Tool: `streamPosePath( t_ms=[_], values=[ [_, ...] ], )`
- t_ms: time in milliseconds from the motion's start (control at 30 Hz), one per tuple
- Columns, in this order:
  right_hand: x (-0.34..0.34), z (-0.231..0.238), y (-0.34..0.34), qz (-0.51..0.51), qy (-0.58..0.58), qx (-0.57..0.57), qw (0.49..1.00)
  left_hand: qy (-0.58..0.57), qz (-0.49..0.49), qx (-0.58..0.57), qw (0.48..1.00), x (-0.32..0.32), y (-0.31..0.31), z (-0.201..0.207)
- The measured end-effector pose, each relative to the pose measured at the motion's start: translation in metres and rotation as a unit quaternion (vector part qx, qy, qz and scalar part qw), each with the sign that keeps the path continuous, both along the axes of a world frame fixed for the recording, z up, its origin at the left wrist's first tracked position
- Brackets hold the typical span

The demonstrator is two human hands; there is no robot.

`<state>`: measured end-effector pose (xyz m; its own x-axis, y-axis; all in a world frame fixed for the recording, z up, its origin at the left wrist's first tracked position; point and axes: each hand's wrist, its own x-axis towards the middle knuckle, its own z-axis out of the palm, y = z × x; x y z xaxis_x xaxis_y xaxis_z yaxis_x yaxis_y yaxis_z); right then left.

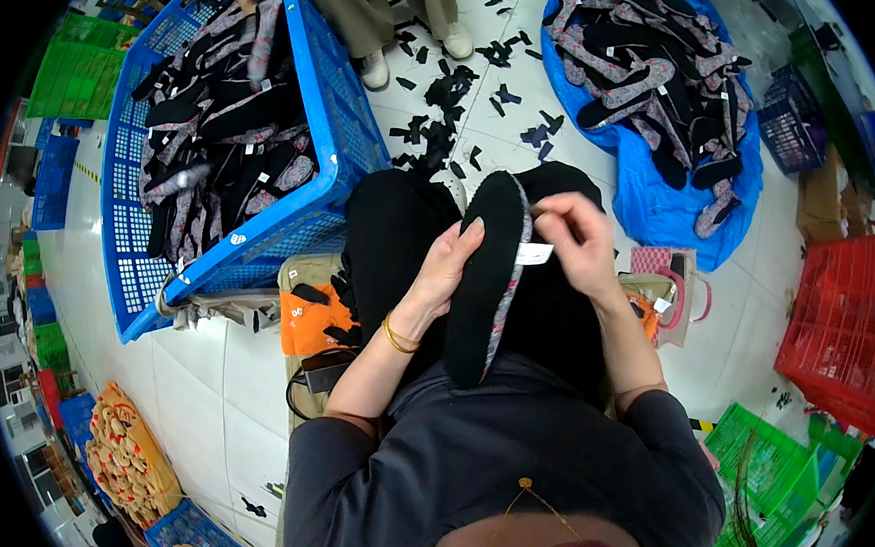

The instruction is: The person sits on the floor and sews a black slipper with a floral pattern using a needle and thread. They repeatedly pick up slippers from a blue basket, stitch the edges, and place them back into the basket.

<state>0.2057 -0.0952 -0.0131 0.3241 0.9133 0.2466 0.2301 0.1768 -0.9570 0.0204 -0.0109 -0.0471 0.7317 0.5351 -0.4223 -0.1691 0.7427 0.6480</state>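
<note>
Over my lap I see a slipper point(486, 281) with a long black sole and a grey-and-pink patterned side. My left hand point(444, 265) is closed round its left edge, thumb lying on the black sole. A white label point(534, 253) sticks out from the patterned edge on the right. Just above that label, my right hand point(578, 240) is closed, its fingertips pinched together beside the slipper's edge. Whatever lies between those fingertips, if anything, is too small to make out.
At the upper left, a big blue crate point(324, 130) holds many similar slippers; a person's legs point(382, 21) stand beyond it. More slippers are heaped on a blue sheet point(644, 211) at right. Black scraps point(447, 92) litter the floor. A red crate point(842, 329) stands far right.
</note>
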Motion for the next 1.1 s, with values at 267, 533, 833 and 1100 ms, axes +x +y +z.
streamPosePath(
  t_ms=[267, 533, 833, 1100],
  values=[
    [0.018, 0.017, 0.005, -0.017, 0.188, 0.023, 0.982, 0.1, 0.128, 0.4, 0.902, 0.023, 0.005, 0.036],
    [0.023, 0.033, 0.019, 0.044, 0.185, -0.016, 0.982, 0.095, 0.039, 0.463, 0.88, 0.028, 0.001, 0.062],
    [0.02, 0.035, 0.033, 0.017, 0.416, 0.034, 0.909, -0.099, -0.023, 0.278, 0.955, 0.031, 0.004, 0.076],
    [0.042, 0.029, 0.05, -0.056, 0.43, 0.079, 0.898, -0.289, -0.289, -0.107, 0.906, 0.009, -0.003, 0.046]
  ],
)
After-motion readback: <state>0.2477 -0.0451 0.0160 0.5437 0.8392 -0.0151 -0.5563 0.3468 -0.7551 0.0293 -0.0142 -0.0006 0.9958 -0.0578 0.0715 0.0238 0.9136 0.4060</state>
